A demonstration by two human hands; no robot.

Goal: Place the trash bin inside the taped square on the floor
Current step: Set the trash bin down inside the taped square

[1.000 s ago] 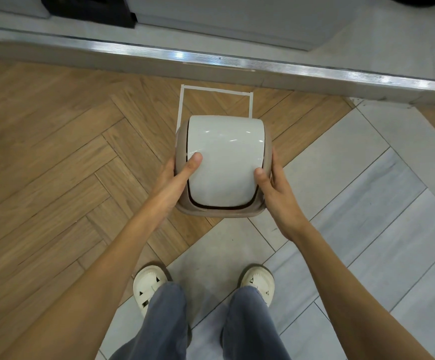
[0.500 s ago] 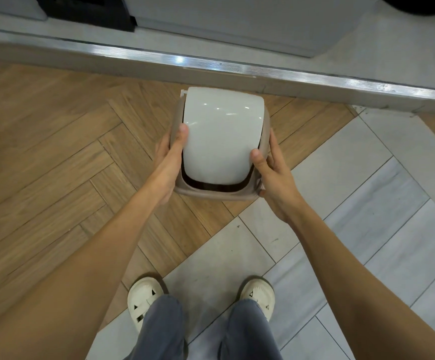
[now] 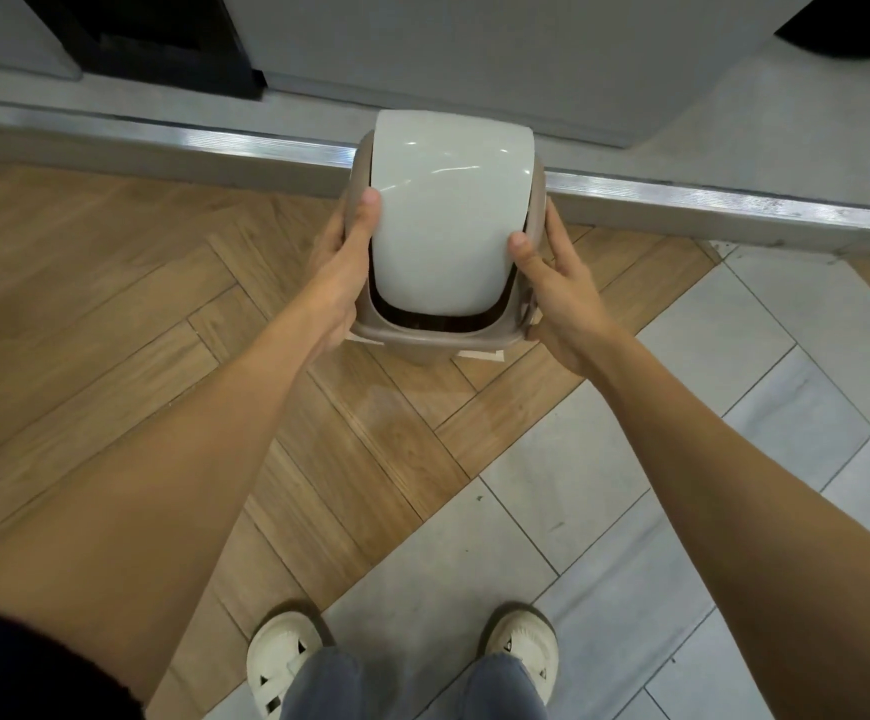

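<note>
Herringbone wood floor meets a far metal threshold. Left hand and right hand clamp the trash bin over the mostly hidden taped square; lower it level, base inside the tape.

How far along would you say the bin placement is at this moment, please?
Done: the trash bin is over the taped square, whose tape shows only at the near edge. In hand: the left hand and right hand grip its sides. Left: confirming it sits on the floor, then letting go.
</note>
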